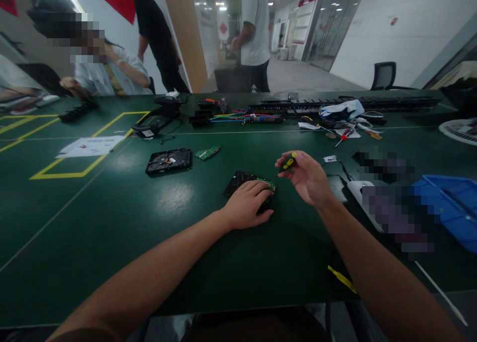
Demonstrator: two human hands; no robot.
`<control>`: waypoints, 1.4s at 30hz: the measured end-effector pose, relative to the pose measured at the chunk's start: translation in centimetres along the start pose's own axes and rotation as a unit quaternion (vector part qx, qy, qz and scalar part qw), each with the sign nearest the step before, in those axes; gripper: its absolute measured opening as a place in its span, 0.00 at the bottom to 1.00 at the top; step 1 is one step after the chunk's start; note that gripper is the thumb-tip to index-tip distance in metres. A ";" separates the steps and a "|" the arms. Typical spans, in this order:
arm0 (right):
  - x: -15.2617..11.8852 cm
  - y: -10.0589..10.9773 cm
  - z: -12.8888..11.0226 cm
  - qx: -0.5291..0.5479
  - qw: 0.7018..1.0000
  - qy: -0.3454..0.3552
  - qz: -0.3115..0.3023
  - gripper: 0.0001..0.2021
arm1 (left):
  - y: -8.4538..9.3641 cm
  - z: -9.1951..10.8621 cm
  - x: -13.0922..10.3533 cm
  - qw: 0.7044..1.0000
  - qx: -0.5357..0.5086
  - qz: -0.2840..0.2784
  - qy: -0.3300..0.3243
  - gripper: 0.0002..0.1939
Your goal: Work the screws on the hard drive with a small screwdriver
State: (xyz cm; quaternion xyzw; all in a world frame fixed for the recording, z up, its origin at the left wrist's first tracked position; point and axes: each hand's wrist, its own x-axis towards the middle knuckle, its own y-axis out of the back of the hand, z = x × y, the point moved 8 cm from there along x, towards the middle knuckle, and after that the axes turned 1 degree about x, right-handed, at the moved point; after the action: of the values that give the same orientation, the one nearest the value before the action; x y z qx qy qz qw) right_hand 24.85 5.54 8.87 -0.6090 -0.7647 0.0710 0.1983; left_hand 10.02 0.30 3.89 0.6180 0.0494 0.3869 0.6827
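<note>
My left hand lies over a black hard drive, thumb and fingers on either side, holding it down on the green table. A strip of green circuit board shows at the drive's far right edge; my fingers hide much of the rest. In my right hand is a black and yellow screwdriver, pinched by its handle. Its thin shaft slants down to the green board; whether the tip sits in a screw is too small to tell. Left of them lie another black hard drive and a loose green circuit board.
A blue plastic tray and a white power strip lie at right. Tools, cables and a red screwdriver line the far side. Paper lies within yellow tape at left. Several people are beyond the table.
</note>
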 end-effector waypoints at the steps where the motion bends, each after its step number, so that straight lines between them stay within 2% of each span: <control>1: 0.0 0.0 0.0 0.002 1.000 0.002 -0.002 0.11 | 0.0 -0.1 0.0 1.000 -0.002 0.001 -0.002 0.26; 18: 0.2 0.7 -0.1 -0.015 0.999 0.040 0.031 0.10 | 0.2 -1.4 0.9 0.999 -0.044 0.007 -0.026 0.24; 32: 0.2 1.0 0.1 -0.004 0.998 0.036 0.048 0.12 | 0.1 -0.9 0.4 1.000 -0.010 0.011 -0.025 0.25; 42: 0.1 0.4 -0.2 -0.014 1.000 0.023 0.016 0.12 | 0.4 -0.8 0.3 1.000 -0.010 0.004 -0.009 0.25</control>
State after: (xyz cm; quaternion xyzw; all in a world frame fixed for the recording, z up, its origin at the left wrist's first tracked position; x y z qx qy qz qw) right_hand 25.26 5.67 8.95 -0.6251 -0.7512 0.0500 0.2060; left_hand 9.60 1.08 4.22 0.6146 0.0368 0.3841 0.6880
